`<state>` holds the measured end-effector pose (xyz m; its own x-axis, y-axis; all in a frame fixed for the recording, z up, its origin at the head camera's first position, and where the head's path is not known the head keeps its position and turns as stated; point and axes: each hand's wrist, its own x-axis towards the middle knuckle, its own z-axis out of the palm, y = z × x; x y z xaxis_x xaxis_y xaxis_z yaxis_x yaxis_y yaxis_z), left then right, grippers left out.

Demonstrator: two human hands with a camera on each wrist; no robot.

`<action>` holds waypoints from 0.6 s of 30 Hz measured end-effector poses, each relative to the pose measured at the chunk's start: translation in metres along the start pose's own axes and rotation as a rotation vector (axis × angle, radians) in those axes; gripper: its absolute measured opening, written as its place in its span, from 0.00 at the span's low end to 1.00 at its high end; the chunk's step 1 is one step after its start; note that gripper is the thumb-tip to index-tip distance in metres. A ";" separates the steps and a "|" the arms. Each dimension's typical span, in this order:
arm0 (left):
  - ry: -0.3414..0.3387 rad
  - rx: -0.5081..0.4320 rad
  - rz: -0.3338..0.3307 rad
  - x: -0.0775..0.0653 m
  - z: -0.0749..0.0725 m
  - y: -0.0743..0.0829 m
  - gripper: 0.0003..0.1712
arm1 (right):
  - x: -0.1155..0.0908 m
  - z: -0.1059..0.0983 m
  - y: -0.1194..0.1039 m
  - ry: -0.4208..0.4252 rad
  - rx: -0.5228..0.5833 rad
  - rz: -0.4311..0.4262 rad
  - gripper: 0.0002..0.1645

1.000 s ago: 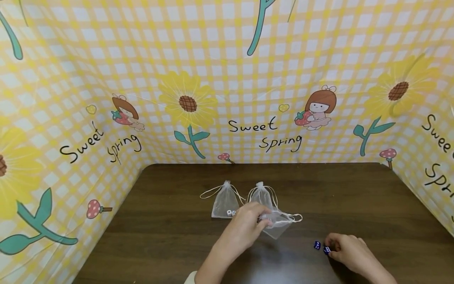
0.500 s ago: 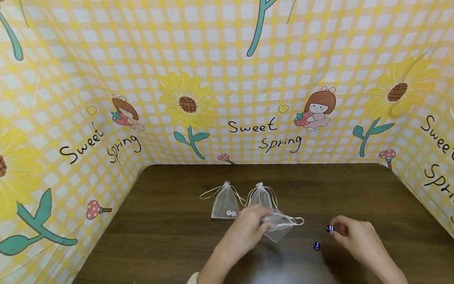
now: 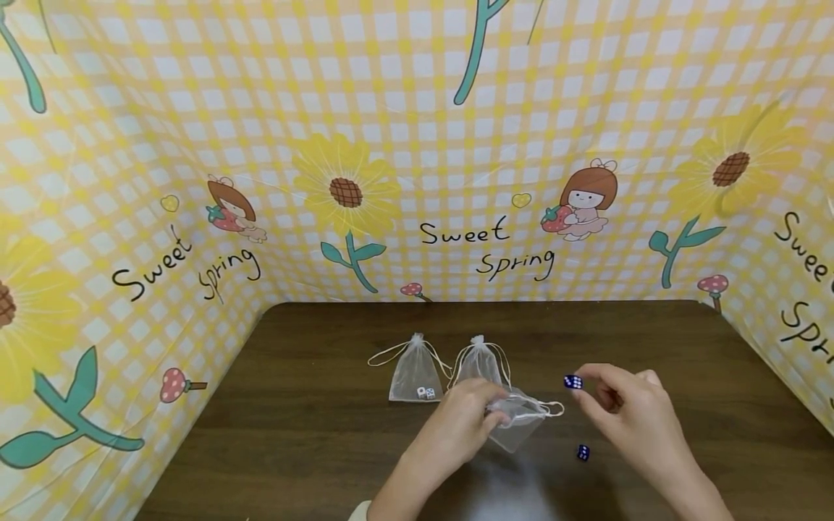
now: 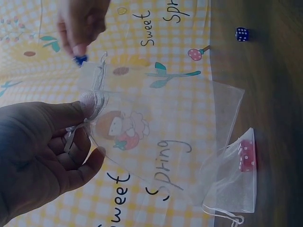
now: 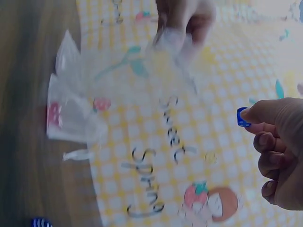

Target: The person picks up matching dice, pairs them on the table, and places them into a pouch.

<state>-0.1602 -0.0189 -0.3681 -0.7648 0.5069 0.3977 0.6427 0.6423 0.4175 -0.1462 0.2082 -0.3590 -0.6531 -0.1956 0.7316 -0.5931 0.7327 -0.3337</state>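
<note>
My left hand [image 3: 459,420] grips a sheer white drawstring pouch [image 3: 521,430] near its mouth, and the pouch hangs off to the right of the fingers. In the left wrist view that pouch [image 4: 156,127] looks flat and see-through, with nothing inside. Between thumb and forefinger my right hand [image 3: 635,412] pinches a blue die [image 3: 573,382] with white dots, held up to the right of the pouch's cord. A second blue die [image 3: 583,453] lies on the table below it. The right wrist view shows the pinched die [image 5: 244,117] at the thumb tip.
On the dark wooden table [image 3: 313,449] a tied pouch [image 3: 407,373] with white dice lies at the left. Another tied pouch [image 3: 478,362], partly behind my left hand, holds red dice [image 4: 247,156]. Yellow checked cloth [image 3: 417,166] walls the table's back and sides.
My right hand has picked one blue die off the table and carried it up and left toward the held pouch. The left hand with its pouch has shifted slightly right and down.
</note>
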 end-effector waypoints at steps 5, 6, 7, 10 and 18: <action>0.004 0.002 0.016 0.001 0.002 0.001 0.14 | 0.006 0.010 -0.015 0.007 0.081 -0.137 0.25; 0.004 0.004 0.019 0.001 0.002 0.001 0.14 | 0.007 0.013 -0.017 0.000 0.089 -0.154 0.27; 0.004 0.005 0.021 0.001 0.002 0.001 0.14 | 0.008 0.014 -0.019 -0.012 0.095 -0.163 0.24; 0.002 0.006 0.025 0.001 0.002 0.001 0.14 | 0.009 0.018 -0.022 -0.045 0.096 -0.167 0.11; 0.022 0.016 0.040 0.001 0.002 0.003 0.13 | 0.009 0.020 -0.026 -0.088 0.059 -0.108 0.22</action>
<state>-0.1592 -0.0157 -0.3686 -0.7371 0.5200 0.4316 0.6720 0.6310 0.3875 -0.1463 0.1749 -0.3553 -0.6211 -0.3297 0.7110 -0.6875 0.6649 -0.2921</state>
